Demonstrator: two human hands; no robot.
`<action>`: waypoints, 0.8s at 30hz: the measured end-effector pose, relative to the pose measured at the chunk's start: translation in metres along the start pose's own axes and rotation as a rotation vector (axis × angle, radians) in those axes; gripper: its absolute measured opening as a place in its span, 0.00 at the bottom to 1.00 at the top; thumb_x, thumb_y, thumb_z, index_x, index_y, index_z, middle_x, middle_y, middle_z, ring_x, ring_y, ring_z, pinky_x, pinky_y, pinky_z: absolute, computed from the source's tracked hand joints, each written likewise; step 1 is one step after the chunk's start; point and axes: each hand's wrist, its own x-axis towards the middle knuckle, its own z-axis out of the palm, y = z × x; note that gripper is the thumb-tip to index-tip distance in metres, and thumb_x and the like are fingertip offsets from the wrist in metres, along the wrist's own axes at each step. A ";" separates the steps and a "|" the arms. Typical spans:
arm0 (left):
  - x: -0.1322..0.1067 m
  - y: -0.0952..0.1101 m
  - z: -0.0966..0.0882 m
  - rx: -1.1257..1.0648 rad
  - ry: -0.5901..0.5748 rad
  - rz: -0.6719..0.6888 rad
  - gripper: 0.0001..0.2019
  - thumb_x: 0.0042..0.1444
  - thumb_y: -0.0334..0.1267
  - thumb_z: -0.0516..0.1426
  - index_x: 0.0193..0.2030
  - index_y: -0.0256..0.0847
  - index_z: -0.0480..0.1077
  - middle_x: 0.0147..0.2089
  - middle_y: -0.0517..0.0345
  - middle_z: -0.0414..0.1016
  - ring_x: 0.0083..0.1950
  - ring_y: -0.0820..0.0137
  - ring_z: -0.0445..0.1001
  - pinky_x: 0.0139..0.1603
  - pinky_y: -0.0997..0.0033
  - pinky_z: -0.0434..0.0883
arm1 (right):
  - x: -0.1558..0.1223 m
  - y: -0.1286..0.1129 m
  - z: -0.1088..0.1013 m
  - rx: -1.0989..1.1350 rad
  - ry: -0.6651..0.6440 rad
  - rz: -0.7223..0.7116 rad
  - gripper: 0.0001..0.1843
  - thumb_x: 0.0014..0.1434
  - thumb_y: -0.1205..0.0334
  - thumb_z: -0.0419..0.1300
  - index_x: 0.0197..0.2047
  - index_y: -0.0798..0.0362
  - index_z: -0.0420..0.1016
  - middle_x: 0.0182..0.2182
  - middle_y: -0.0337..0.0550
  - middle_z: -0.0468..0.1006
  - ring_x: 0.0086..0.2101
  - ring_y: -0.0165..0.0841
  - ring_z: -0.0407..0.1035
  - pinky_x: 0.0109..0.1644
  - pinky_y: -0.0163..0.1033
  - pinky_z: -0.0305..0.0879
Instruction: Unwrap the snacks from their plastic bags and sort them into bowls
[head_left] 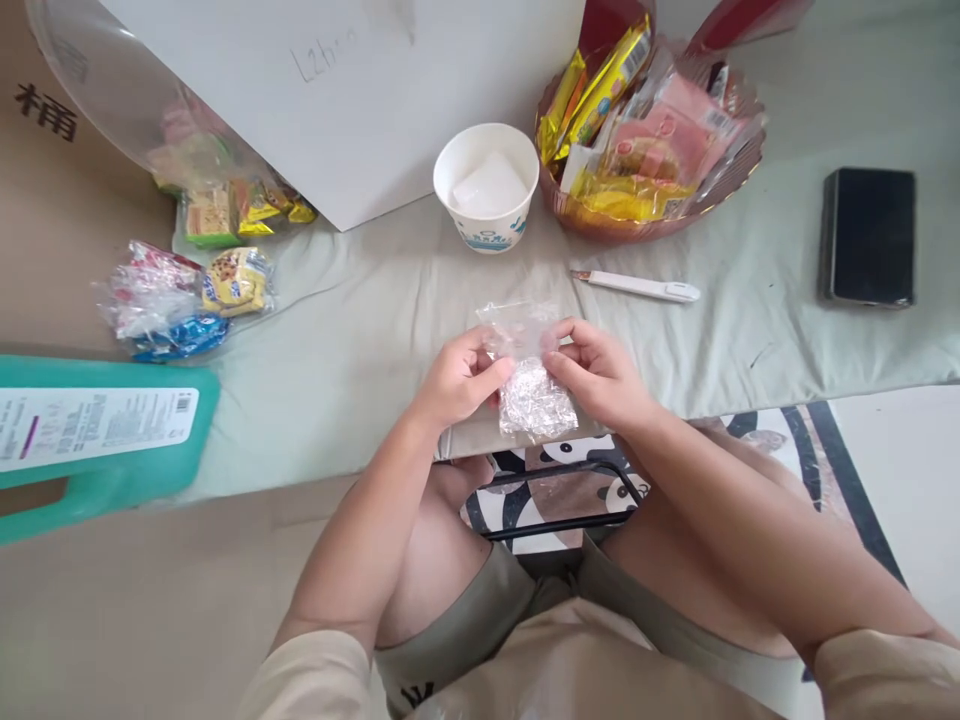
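Note:
My left hand (455, 380) and my right hand (598, 372) both pinch a small clear plastic bag (527, 375) between them, just above the front edge of the pale green cloth (352, 330). The bag holds something crinkled and silvery in its lower part. Fingers of both hands are closed on the bag's upper sides. Beyond the bag stands a white paper cup (487, 187) with a white block inside. A white pen-like tool (637, 287) lies to the right of the cup.
A reddish bowl (652, 225) full of wrapped snacks sits at the back right. A black phone (870, 237) lies at far right. Bagged snacks (184, 295) lie at left, a teal container (97, 430) beside them, a white board (352, 90) behind.

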 end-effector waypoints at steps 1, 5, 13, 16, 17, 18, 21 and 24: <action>0.000 0.000 0.000 -0.042 -0.005 0.026 0.11 0.54 0.44 0.67 0.40 0.42 0.76 0.22 0.67 0.71 0.19 0.76 0.67 0.21 0.76 0.64 | 0.001 0.001 0.000 0.038 0.002 -0.015 0.10 0.61 0.54 0.63 0.41 0.48 0.68 0.18 0.26 0.64 0.19 0.25 0.54 0.24 0.33 0.48; 0.003 0.002 0.001 -0.172 0.026 0.077 0.13 0.54 0.49 0.67 0.35 0.42 0.78 0.24 0.63 0.72 0.22 0.77 0.65 0.22 0.75 0.62 | 0.007 0.003 -0.001 0.121 0.071 -0.040 0.05 0.56 0.58 0.61 0.35 0.49 0.71 0.22 0.31 0.67 0.21 0.26 0.56 0.26 0.34 0.51; 0.016 0.003 0.000 -0.080 0.136 0.037 0.13 0.49 0.46 0.70 0.35 0.41 0.76 0.31 0.61 0.73 0.29 0.76 0.68 0.29 0.76 0.66 | 0.018 -0.003 -0.003 -0.163 0.114 -0.122 0.09 0.56 0.54 0.63 0.36 0.49 0.71 0.23 0.32 0.66 0.24 0.28 0.60 0.29 0.36 0.55; 0.021 0.003 0.002 -0.135 0.157 0.002 0.23 0.42 0.38 0.72 0.46 0.45 0.73 0.39 0.62 0.76 0.32 0.76 0.73 0.33 0.77 0.71 | 0.023 -0.001 -0.002 -0.153 0.112 -0.129 0.19 0.53 0.58 0.63 0.49 0.48 0.69 0.26 0.30 0.67 0.23 0.27 0.61 0.28 0.36 0.57; 0.022 0.003 0.003 -0.162 0.174 -0.013 0.27 0.40 0.37 0.73 0.49 0.46 0.71 0.40 0.63 0.76 0.33 0.76 0.74 0.35 0.76 0.72 | 0.024 -0.001 -0.003 -0.127 0.111 -0.142 0.22 0.53 0.58 0.63 0.52 0.48 0.68 0.28 0.31 0.69 0.24 0.27 0.63 0.29 0.37 0.59; 0.022 0.002 0.006 -0.185 0.197 -0.033 0.30 0.39 0.37 0.74 0.49 0.46 0.70 0.40 0.63 0.76 0.34 0.75 0.75 0.36 0.76 0.72 | 0.026 -0.001 -0.004 -0.098 0.106 -0.152 0.24 0.53 0.57 0.63 0.54 0.47 0.66 0.31 0.32 0.71 0.25 0.28 0.65 0.31 0.37 0.62; 0.023 0.005 0.011 -0.185 0.281 -0.073 0.26 0.36 0.40 0.74 0.42 0.42 0.70 0.35 0.62 0.76 0.34 0.74 0.75 0.38 0.74 0.74 | 0.031 -0.004 -0.011 -0.028 0.144 -0.167 0.24 0.53 0.55 0.65 0.52 0.47 0.66 0.34 0.36 0.77 0.30 0.31 0.73 0.36 0.40 0.69; 0.031 0.024 0.004 -0.001 0.496 0.119 0.18 0.39 0.40 0.71 0.33 0.41 0.69 0.30 0.64 0.73 0.30 0.76 0.70 0.35 0.74 0.71 | 0.033 -0.009 -0.018 0.021 0.264 -0.205 0.18 0.56 0.53 0.65 0.47 0.47 0.66 0.37 0.39 0.81 0.36 0.33 0.78 0.43 0.43 0.73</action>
